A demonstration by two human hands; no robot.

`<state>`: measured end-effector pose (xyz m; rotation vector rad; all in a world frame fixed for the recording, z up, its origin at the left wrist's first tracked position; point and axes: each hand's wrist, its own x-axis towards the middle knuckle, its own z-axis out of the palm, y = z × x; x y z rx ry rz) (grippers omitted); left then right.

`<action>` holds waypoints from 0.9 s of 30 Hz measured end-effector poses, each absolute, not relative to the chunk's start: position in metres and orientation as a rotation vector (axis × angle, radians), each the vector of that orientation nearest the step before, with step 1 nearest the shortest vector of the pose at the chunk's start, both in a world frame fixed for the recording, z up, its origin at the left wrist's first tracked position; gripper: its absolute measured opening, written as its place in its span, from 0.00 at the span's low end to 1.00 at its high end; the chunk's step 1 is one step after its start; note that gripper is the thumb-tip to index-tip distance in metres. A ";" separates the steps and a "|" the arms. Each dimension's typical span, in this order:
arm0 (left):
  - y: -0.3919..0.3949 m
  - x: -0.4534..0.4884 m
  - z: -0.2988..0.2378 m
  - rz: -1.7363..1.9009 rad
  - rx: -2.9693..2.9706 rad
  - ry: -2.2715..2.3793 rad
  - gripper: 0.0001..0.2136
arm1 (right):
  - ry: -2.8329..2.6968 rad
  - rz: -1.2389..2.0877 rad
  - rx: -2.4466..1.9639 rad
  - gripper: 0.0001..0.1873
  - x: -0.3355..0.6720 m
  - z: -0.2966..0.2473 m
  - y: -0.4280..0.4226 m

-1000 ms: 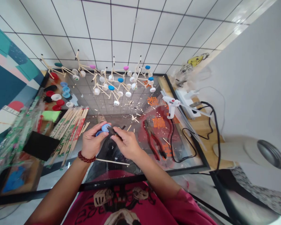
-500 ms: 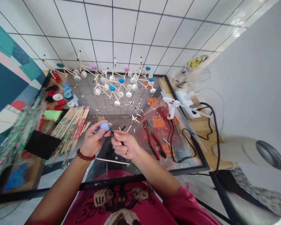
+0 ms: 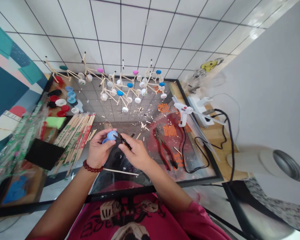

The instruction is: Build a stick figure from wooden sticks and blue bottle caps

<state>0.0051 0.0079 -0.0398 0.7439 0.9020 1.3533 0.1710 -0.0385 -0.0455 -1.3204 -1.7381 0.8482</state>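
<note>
While the left hand [image 3: 98, 149] curls round a blue bottle cap [image 3: 112, 135], with a second blue cap [image 3: 105, 141] tucked just below it, the right hand [image 3: 136, 154] pinches a dark stick [image 3: 121, 140] between thumb and fingers. Both hands are clenched on what they hold; neither has let go. The cap sits at about one o'clock from the left hand, where the two hands meet, and the left hand is the nearer to it. The dark stick lies at about ten o'clock from the right hand, its long axis running from ten to four o'clock and aimed at the cap's edge. Fingers hide much of it, so I cannot tell whether it touches the cap.

Half a second ago, the stick stood clear of the cap, with a gap between the hands. Now the right hand has closed in and its fingers cover that gap. The cap sits about where it was.

Around the hands, a bundle of chopsticks [image 3: 75, 141] lies at nine o'clock, red-handled pliers [image 3: 162, 148] at three o'clock and a glue gun [image 3: 182, 111] at two o'clock. A loose wooden stick [image 3: 120, 172] lies at six o'clock, just beside the left wrist.
</note>
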 end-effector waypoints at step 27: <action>0.011 -0.002 -0.040 1.247 0.886 0.997 0.22 | -1.709 0.826 -1.331 0.14 0.170 -0.055 -0.033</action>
